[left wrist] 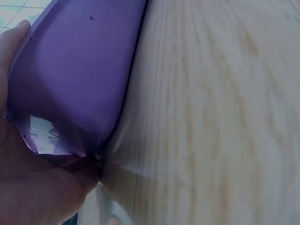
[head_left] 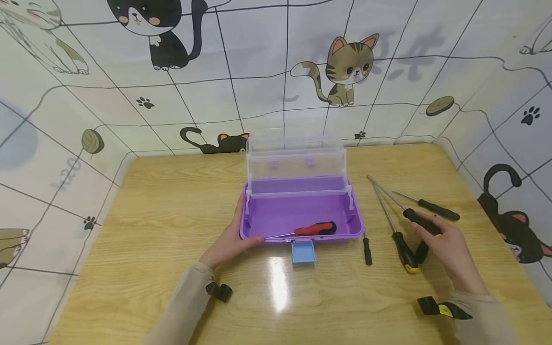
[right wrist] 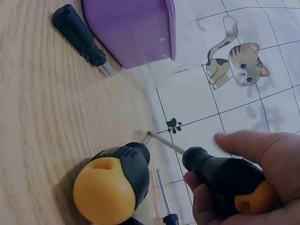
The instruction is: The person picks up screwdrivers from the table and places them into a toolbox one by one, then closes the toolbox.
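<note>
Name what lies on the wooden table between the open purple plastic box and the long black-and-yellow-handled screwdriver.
A small black-handled screwdriver lies there alone, seen in the head view, beside the purple box and left of the long screwdriver.

Both arms wear beige long sleeves. A small black clip-like device sits at the left cuff (head_left: 220, 291); the right cuff (head_left: 444, 309) carries a black strap with a yellow patch.
</note>
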A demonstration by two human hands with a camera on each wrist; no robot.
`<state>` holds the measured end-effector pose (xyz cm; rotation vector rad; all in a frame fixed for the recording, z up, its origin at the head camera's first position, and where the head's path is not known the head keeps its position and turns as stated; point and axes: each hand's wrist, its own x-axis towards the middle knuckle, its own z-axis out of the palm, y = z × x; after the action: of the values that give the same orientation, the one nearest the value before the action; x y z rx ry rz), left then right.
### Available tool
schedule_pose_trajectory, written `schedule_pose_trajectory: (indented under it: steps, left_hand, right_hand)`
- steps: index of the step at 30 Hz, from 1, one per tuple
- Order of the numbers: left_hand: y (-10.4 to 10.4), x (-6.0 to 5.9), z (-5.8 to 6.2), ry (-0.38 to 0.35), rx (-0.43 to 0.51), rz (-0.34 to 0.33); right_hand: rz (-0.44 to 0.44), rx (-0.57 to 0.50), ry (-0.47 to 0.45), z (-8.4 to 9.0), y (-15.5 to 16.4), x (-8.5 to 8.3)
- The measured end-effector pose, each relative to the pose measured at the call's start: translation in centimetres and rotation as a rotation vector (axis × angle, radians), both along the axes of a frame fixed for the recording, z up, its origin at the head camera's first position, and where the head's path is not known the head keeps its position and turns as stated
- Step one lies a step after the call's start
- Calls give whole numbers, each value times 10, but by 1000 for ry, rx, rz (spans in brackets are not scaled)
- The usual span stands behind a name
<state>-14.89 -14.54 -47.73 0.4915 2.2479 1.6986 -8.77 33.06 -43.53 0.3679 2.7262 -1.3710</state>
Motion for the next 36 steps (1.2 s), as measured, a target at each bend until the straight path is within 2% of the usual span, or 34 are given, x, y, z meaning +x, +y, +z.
schedule_pose_trajectory:
  steps: [2,9,10,13,21,31,36]
  left_hand:
    - [0,0,-1,4,3,2]
    - [6,9,37,-20,7,-22]
    - [6,9,38,-20,9,-22]
    - [6,9,36,-23,11,-23]
    - [1,1,6,15,21,-14]
    - [1,2,4,15,15,-10]
    - [0,1,2,12,-6,-4]
  right_hand:
    - [-10,4,4,-2,1,-1]
    - [-44,42,108,-7,1,-1]
    - [-49,48,115,-7,1,-1]
    - [-59,48,126,-7,0,-1]
    - [-88,61,141,-5,-2,-2]
    - [-95,30,112,1,-1,-4]
    - [-98,52,120,4,-2,-9]
